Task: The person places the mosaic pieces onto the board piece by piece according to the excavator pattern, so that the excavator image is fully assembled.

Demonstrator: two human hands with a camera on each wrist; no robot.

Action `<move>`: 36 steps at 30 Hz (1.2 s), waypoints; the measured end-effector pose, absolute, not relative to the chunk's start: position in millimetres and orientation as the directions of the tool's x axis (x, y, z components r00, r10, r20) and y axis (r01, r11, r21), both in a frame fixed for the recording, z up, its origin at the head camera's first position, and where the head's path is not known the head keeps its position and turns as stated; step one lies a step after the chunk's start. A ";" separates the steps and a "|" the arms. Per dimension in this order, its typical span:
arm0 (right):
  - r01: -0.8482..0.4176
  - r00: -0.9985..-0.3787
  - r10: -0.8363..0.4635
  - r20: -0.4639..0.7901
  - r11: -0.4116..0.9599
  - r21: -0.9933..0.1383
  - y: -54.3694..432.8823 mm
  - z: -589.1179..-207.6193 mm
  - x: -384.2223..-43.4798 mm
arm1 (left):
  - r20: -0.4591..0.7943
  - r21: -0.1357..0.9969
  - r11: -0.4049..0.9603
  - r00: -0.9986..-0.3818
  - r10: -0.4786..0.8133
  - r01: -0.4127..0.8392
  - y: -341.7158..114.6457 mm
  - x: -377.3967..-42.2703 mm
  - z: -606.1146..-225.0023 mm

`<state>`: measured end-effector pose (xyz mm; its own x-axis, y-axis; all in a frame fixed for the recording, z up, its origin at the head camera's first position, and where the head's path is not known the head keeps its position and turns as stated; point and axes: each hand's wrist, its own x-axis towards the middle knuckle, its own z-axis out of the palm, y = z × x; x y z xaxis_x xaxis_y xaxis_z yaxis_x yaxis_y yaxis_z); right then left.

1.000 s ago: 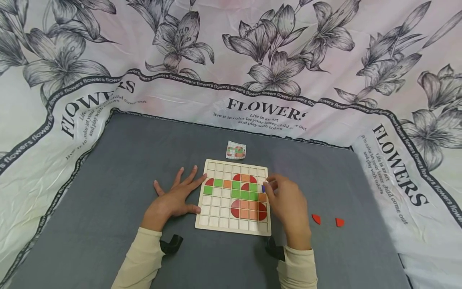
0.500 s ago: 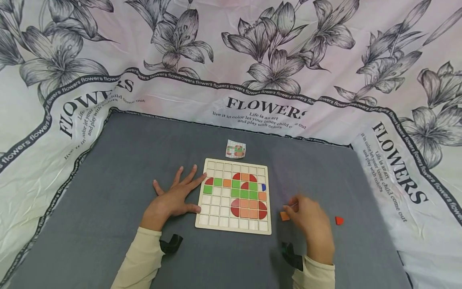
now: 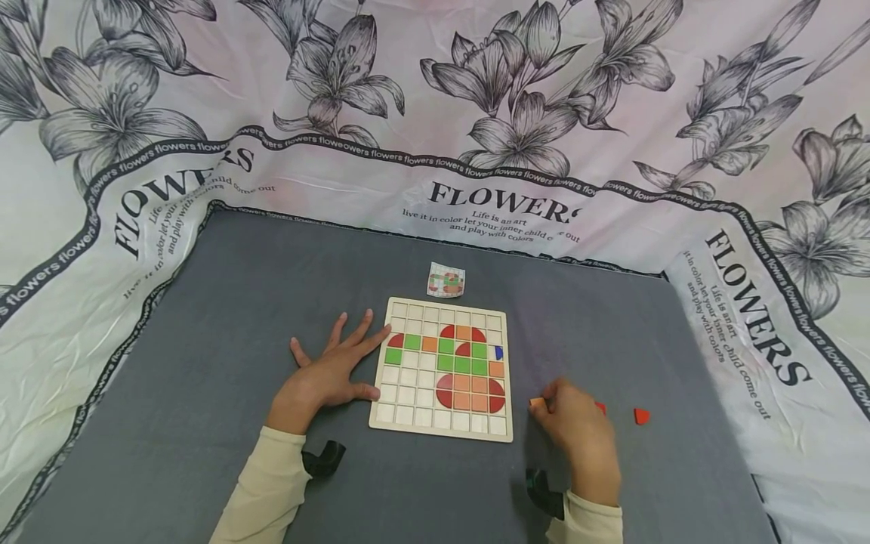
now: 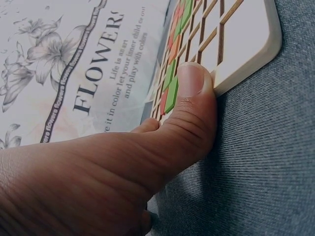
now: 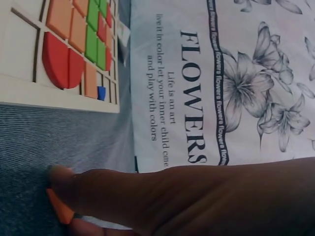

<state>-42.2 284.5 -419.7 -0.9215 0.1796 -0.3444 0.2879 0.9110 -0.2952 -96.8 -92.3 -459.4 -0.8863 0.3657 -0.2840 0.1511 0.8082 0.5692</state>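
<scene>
A pale wooden grid board point(image 3: 394, 414) lies flat, with red, green, orange and blue tiles in some of its cells. My left hand point(image 3: 322, 381) is spread along its left side, thumb and fingertips touching the frame; the left wrist view shows the thumb point(image 4: 192, 83) on the rim. To the right of the board, my right hand point(image 3: 578, 431) pinches a small orange tile point(image 3: 537, 403) at the tabletop. The right wrist view shows that orange tile point(image 5: 60, 207) tilted beside the thumb, partly covered. At the board's right edge sits a blue piece point(image 3: 499, 353) above an orange square point(image 3: 497, 369).
A red rounded piece point(image 3: 642, 416) lies right of my right hand, and another red piece point(image 3: 600, 408) is mostly hidden behind that hand. A small printed pattern card point(image 3: 445, 280) lies beyond the board. Floral fabric point(image 3: 503, 204) borders the grey tabletop point(image 3: 272, 279).
My right hand has left the board's right edge, where the blue piece now lies uncovered, and moved right and nearer to the orange tile, which it now pinches. My left hand stays put.
</scene>
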 end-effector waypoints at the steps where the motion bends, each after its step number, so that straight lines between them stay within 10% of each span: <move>1: 0.287 -0.924 0.182 -0.337 0.911 -0.296 284.9 -420.9 -42.2 | -0.285 0.570 0.807 -0.886 0.367 0.151 -92.3 -96.8 -459.5; 21: 0.203 -0.978 0.176 -0.108 0.917 -0.344 274.9 -430.1 -56.8 | -0.278 0.569 0.808 -0.890 0.362 0.151 -92.9 -95.9 -457.4; 36: -0.116 -0.991 -0.077 0.113 0.910 -0.399 217.0 -419.7 -68.8 | -0.281 0.589 0.794 -0.884 0.374 0.149 -93.8 -96.5 -457.4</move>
<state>-68.8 217.0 -419.7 -0.9906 -0.0772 0.1125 -0.1162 0.9095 -0.3990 -96.5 -93.8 -457.4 -0.8837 0.3744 -0.2809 0.1492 0.7942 0.5890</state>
